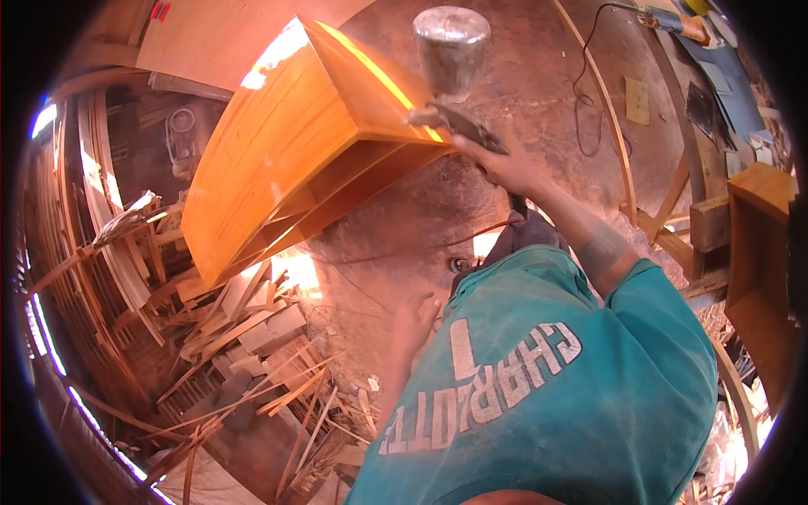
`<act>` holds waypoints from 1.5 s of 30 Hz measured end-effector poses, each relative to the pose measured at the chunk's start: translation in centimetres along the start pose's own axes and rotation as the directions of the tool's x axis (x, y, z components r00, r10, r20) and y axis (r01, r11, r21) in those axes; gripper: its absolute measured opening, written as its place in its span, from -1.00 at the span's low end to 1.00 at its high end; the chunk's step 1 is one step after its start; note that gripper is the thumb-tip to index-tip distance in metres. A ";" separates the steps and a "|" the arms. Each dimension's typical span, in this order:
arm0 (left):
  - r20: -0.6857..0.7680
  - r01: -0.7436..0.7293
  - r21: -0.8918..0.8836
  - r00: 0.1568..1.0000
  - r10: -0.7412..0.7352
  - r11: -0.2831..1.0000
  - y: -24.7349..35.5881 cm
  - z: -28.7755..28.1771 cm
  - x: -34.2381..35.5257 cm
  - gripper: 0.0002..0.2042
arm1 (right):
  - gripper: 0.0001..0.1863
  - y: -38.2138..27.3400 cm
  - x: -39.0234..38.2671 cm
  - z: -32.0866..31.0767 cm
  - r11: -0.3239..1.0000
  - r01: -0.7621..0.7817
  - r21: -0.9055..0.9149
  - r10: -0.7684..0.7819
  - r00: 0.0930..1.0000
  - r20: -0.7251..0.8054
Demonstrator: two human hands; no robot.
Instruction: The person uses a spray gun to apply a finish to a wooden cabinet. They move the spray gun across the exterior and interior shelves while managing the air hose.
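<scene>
My right hand [497,164] is wrapped round the grip of a spray gun [467,128] with a silvery metal cup [452,55] on it. The gun's nose points left at a glossy orange-brown wooden cabinet [269,143], close to its edge but apart from its surface. The cabinet stands tilted in view, with an open, divided side facing me. A thin reddish hose [480,231] runs near my right wrist. My left hand [423,310] hangs low beside my body, fingers loosely bent and partly apart, with nothing visible in it.
Wood scraps and offcuts [261,345] lie heaped at the lower left, beside long stacked boards [97,202]. A wooden box [753,244] stands at the right edge. A corded power tool [677,25] rests at the upper right, its black cable [581,84] trailing over the floor.
</scene>
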State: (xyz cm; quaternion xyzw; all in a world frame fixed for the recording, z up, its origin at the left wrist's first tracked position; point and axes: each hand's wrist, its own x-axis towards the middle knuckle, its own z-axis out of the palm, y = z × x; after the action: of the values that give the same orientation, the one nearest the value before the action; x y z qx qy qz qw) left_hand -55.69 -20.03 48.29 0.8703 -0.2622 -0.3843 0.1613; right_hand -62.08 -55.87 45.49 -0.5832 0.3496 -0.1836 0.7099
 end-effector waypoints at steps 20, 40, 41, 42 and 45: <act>0.070 -0.396 -0.532 0.860 0.506 0.748 -13.0 11.1 6.5 -0.60 | -0.30 -5.9 -18.1 17.5 0.937 -0.158 0.313 -0.109 0.717 0.689; -0.278 0.612 -0.568 0.487 -0.828 0.550 -46.1 18.5 -21.7 -0.72 | -0.39 -6.0 -24.6 43.0 0.949 -0.101 0.299 -0.217 0.479 0.850; -0.208 0.648 -0.589 0.457 -0.865 0.484 -46.9 19.6 -21.5 -0.72 | -0.37 -4.1 -23.8 43.4 0.969 -0.052 0.241 -0.186 0.487 0.854; -0.132 0.680 -0.602 0.433 -0.892 0.419 -47.2 20.3 -21.0 -0.72 | -0.35 -3.2 -23.2 44.3 0.978 -0.025 0.206 -0.167 0.494 0.853; -0.123 0.672 -0.634 0.399 -0.909 0.381 -48.2 20.8 -19.7 -0.69 | -0.63 -2.0 -22.8 48.7 0.995 -0.088 0.044 0.001 0.457 0.889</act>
State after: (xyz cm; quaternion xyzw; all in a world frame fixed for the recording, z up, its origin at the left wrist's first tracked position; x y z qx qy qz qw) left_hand -66.52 28.83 23.06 0.8733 0.3570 -0.2488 0.2191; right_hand -42.89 -7.03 57.47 -0.5541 -0.0639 0.1508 0.8162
